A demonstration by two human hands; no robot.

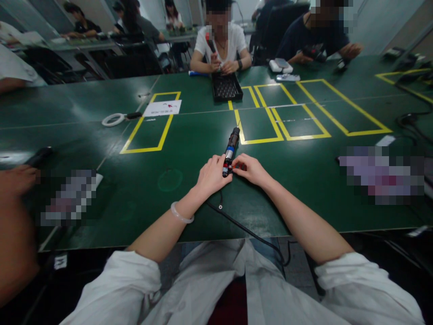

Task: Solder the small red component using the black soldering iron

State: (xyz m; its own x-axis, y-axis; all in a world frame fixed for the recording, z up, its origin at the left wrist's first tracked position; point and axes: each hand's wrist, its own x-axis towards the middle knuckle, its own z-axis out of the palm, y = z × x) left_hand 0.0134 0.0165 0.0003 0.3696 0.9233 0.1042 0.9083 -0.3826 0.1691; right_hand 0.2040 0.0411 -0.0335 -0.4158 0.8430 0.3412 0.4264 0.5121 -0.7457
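A dark pen-shaped power tool [231, 145] with a blue band lies on the green table [189, 180], its far end pointing away from me. My left hand [212, 175] is closed around its near end. My right hand [250, 169] pinches a small red part [232, 167] right at that end of the tool. A black cable [243, 228] runs from the tool back over the table's near edge. A pale bangle [181, 215] sits on my left wrist.
Yellow tape rectangles [287, 113] mark the table. A black tray [227, 86] sits before a person across the table. A white ring [112, 119] and paper sheet [162, 108] lie left of centre. Another person's arm [15, 216] is at the left edge.
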